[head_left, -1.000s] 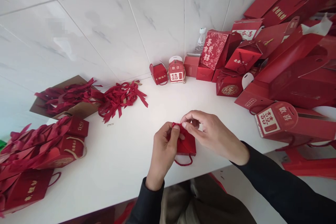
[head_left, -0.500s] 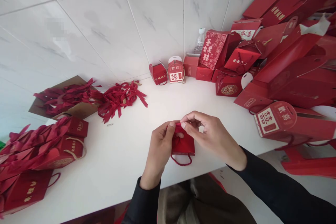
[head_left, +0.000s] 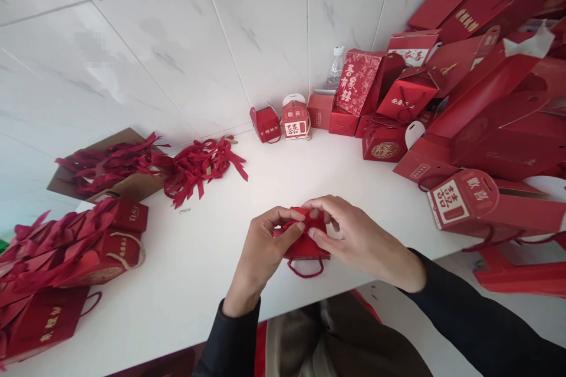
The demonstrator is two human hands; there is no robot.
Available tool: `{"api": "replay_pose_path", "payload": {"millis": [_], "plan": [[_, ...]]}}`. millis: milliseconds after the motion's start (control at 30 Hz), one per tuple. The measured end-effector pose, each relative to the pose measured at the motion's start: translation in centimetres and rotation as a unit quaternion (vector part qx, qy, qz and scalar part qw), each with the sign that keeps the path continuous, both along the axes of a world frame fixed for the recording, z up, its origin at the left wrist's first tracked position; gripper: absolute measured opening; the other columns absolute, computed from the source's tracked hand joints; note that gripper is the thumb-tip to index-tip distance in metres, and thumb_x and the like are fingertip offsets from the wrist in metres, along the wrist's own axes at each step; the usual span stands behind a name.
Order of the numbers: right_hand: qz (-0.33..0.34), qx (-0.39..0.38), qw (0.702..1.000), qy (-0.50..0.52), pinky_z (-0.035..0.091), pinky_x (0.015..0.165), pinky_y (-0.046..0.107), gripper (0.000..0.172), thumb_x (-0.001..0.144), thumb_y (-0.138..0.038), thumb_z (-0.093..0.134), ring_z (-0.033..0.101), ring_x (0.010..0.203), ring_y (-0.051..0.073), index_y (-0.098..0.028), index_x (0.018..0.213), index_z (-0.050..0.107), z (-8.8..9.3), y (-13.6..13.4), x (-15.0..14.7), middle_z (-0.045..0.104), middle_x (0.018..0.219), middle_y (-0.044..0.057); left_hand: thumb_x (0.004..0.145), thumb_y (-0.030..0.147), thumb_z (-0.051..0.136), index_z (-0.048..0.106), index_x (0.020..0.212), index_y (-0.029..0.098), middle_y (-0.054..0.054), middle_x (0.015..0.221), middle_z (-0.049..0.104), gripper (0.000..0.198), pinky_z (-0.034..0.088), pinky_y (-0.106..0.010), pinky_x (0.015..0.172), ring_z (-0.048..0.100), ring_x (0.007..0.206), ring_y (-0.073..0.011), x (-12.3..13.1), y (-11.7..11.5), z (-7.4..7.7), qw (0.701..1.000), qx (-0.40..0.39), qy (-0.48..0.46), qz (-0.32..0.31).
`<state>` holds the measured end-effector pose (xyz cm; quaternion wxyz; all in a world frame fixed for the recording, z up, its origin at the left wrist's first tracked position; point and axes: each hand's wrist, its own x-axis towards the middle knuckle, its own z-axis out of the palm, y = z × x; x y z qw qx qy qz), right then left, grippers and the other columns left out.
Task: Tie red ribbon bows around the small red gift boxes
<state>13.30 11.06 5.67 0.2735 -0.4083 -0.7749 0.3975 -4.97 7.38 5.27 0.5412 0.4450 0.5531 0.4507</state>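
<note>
A small red gift box (head_left: 304, 246) with a red cord handle (head_left: 306, 274) sits near the table's front edge, its top largely covered by my hands. My left hand (head_left: 269, 242) reaches over its left side, thumb and forefinger pinched on a red ribbon (head_left: 305, 225) at the top. From the right, my right hand (head_left: 347, 230) curls over the box, its thumb and bent fingers closed about the same ribbon. How the ribbon runs between the fingertips is partly hidden. The cord handle hangs free on the side towards me.
Ribbon-topped red boxes (head_left: 73, 253) crowd the left. Behind them are a cardboard box (head_left: 55, 182) of ribbons and a loose ribbon pile (head_left: 198, 168). Two small boxes (head_left: 295, 119) stand by the tiled wall. Stacked red boxes (head_left: 499, 112) and a plastic bottle (head_left: 336, 68) are at right.
My left fingers have moved from the upper edge down over the box's middle. My right fingers have come lower too, and the hands now cover more of the box top.
</note>
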Motion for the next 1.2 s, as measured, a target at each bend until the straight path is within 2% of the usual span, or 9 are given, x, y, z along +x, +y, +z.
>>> {"api": "replay_pose_path", "payload": {"millis": [100, 300, 367, 500, 633, 767, 967, 1100, 1200], "plan": [[0.030, 0.069, 0.997, -0.025, 0.051, 0.097, 0.044, 0.028, 0.090, -0.013, 0.060, 0.059, 0.114, 0.025, -0.024, 0.116, 0.060, -0.2, 0.4, 0.0, 0.065, 0.115, 0.008, 0.084, 0.028, 0.073, 0.072, 0.089, 0.019, -0.003, 0.090, 0.074, 0.010, 0.051, -0.023, 0.066, 0.063, 0.074, -0.0126, -0.2, 0.0, -0.1, 1.000, 0.017, 0.016, -0.008], [0.045, 0.032, 0.998, -0.029, 0.052, 0.084, 0.036, 0.005, 0.093, -0.018, 0.063, 0.062, 0.097, 0.022, -0.022, 0.091, 0.062, -0.8, 1.5, -0.3, 0.067, 0.099, 0.005, 0.087, 0.013, 0.062, 0.071, 0.101, 0.023, -0.001, 0.098, 0.075, 0.019, 0.054, -0.025, 0.080, 0.069, 0.089, -0.0137, 0.1, -0.4, -0.4, 0.982, 0.110, 0.155, -0.003], [0.042, 0.020, 0.999, -0.028, 0.051, 0.083, 0.035, 0.004, 0.092, -0.018, 0.063, 0.063, 0.095, 0.021, -0.022, 0.092, 0.062, -0.8, 1.6, -0.4, 0.068, 0.099, 0.004, 0.087, 0.008, 0.060, 0.070, 0.105, 0.024, 0.000, 0.099, 0.075, 0.026, 0.055, -0.025, 0.079, 0.069, 0.089, -0.0133, 0.4, -0.5, -1.0, 0.956, 0.167, 0.241, 0.012], [0.039, -0.002, 0.999, -0.033, 0.049, 0.082, 0.034, 0.002, 0.093, -0.021, 0.063, 0.065, 0.092, 0.021, -0.022, 0.092, 0.064, -0.4, 1.6, -0.3, 0.070, 0.097, 0.003, 0.089, 0.002, 0.056, 0.067, 0.109, 0.022, -0.002, 0.098, 0.072, 0.030, 0.056, -0.024, 0.080, 0.068, 0.090, -0.0129, 0.8, -0.7, -2.7, 0.862, 0.333, 0.380, 0.044], [0.064, -0.054, 0.996, 0.004, 0.050, 0.084, 0.034, 0.026, 0.105, -0.031, 0.043, 0.068, 0.093, 0.020, -0.022, 0.103, 0.067, -0.2, 2.0, 0.0, 0.073, 0.100, 0.003, 0.094, 0.003, 0.055, 0.063, 0.117, 0.020, -0.005, 0.099, 0.072, 0.030, 0.058, -0.023, 0.081, 0.069, 0.090, -0.0128, 1.1, -0.9, -4.0, 0.812, 0.393, 0.424, 0.081], [0.092, -0.065, 0.993, 0.021, 0.048, 0.096, 0.035, 0.028, 0.104, -0.026, 0.043, 0.066, 0.111, 0.020, -0.024, 0.121, 0.066, -0.3, 2.7, 0.2, 0.072, 0.121, 0.004, 0.094, 0.008, 0.059, 0.059, 0.121, 0.020, -0.006, 0.100, 0.073, 0.030, 0.060, -0.024, 0.077, 0.071, 0.090, -0.0146, 1.0, -1.1, -5.0, 0.801, 0.408, 0.427, 0.097], [0.102, -0.108, 0.989, -0.009, 0.050, 0.073, 0.030, 0.021, 0.098, -0.024, 0.054, 0.068, 0.082, 0.018, -0.021, 0.107, 0.072, -0.1, 3.1, 0.0, 0.075, 0.092, 0.003, 0.092, 0.007, 0.061, 0.057, 0.113, 0.020, -0.006, 0.104, 0.072, 0.025, 0.061, -0.026, 0.080, 0.071, 0.095, -0.0150, 1.0, -1.3, -5.6, 0.801, 0.427, 0.409, 0.101], [0.117, -0.084, 0.990, -0.004, 0.050, 0.081, 0.031, 0.023, 0.097, -0.022, 0.053, 0.069, 0.091, 0.019, -0.023, 0.113, 0.070, 0.1, 3.2, 0.0, 0.075, 0.102, 0.004, 0.090, 0.002, 0.062, 0.058, 0.103, 0.019, -0.007, 0.105, 0.070, 0.022, 0.060, -0.027, 0.084, 0.068, 0.099, -0.0149, 1.0, -1.2, -5.3, 0.794, 0.450, 0.397, 0.096], [0.134, -0.088, 0.987, -0.003, 0.049, 0.076, 0.030, 0.019, 0.098, -0.021, 0.052, 0.067, 0.085, 0.018, -0.021, 0.102, 0.070, 0.1, 3.3, 0.0, 0.074, 0.096, 0.003, 0.089, 0.001, 0.063, 0.061, 0.103, 0.019, -0.007, 0.108, 0.068, 0.023, 0.059, -0.030, 0.088, 0.065, 0.103, -0.0162, 1.0, -1.0, -4.9, 0.788, 0.461, 0.397, 0.094]]}}
